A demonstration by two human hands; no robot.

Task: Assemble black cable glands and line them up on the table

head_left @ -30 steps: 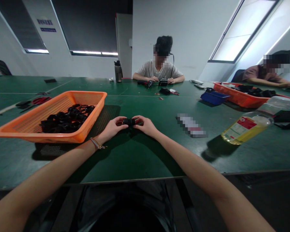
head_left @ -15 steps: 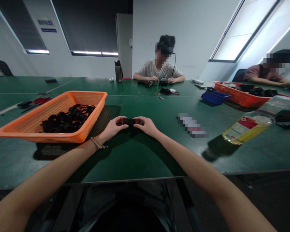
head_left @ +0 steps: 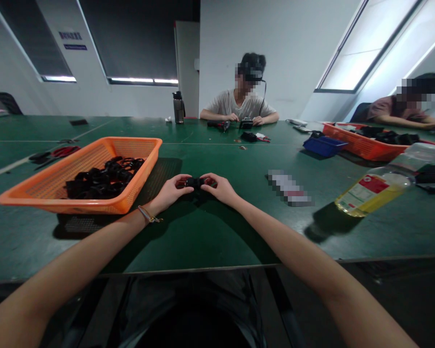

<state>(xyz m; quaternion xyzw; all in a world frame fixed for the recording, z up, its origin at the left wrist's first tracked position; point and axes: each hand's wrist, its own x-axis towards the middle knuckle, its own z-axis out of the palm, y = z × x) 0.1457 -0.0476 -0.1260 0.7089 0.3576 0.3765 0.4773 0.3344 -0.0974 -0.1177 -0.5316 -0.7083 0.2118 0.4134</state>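
Both my hands meet over the green table (head_left: 203, 232) and pinch one small black part (head_left: 195, 182) between them. My left hand (head_left: 172, 191), with a thin bracelet on its wrist, grips the part's left end. My right hand (head_left: 221, 188) grips its right end. The fingers of both hands are curled closed on it. To the left stands an orange mesh basket (head_left: 58, 193) with several black ring-shaped parts (head_left: 103, 176) heaped inside.
A plastic bottle of yellow liquid (head_left: 375, 191) lies on its side at right. Red-handled scissors (head_left: 54, 153) lie at far left. Across the table a person sits working by a metal flask (head_left: 178, 107); another person sits at right behind an orange tray (head_left: 362, 147) and a blue bin (head_left: 324, 145).
My hands stay on the black part with almost no movement. The view has shifted slightly to the left.
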